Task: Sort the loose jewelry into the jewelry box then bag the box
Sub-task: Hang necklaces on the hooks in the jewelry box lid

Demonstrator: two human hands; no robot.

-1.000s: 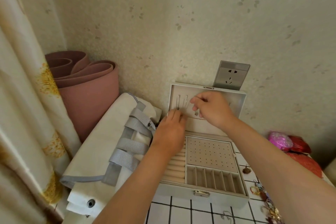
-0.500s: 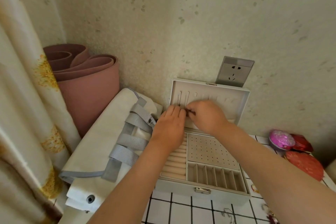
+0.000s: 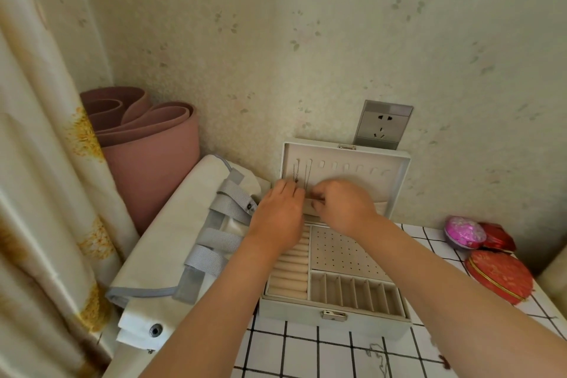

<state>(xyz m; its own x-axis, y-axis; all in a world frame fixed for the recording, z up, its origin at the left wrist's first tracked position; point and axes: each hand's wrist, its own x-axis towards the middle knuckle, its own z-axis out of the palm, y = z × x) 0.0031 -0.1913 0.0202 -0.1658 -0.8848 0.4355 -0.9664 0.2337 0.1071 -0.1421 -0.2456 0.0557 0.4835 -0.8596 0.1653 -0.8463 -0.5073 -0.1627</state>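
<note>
The grey jewelry box [image 3: 306, 316] stands open on the checked tabletop, its lid [image 3: 368, 181] upright against the wall. Two thin necklaces [image 3: 307, 172] hang from the left hooks inside the lid. My left hand [image 3: 279, 212] rests with fairly straight fingers against the lower left of the lid. My right hand [image 3: 343, 205] is beside it, fingers curled, pinching the lower end of a necklace at the lid's pocket. A white canvas bag [image 3: 171, 239] with grey straps lies left of the box. A loose thin chain [image 3: 379, 353] lies on the table in front.
A rolled pink mat [image 3: 147, 156] stands in the corner behind the bag, with a curtain [image 3: 40, 193] at the far left. A wall socket [image 3: 382, 126] sits above the lid. Red fabric boxes [image 3: 498, 275] and a pink round pouch [image 3: 464, 232] lie at the right.
My right hand has come down from the lid's hooks to the lower lid and closed in beside my left hand. My left hand has barely moved.
</note>
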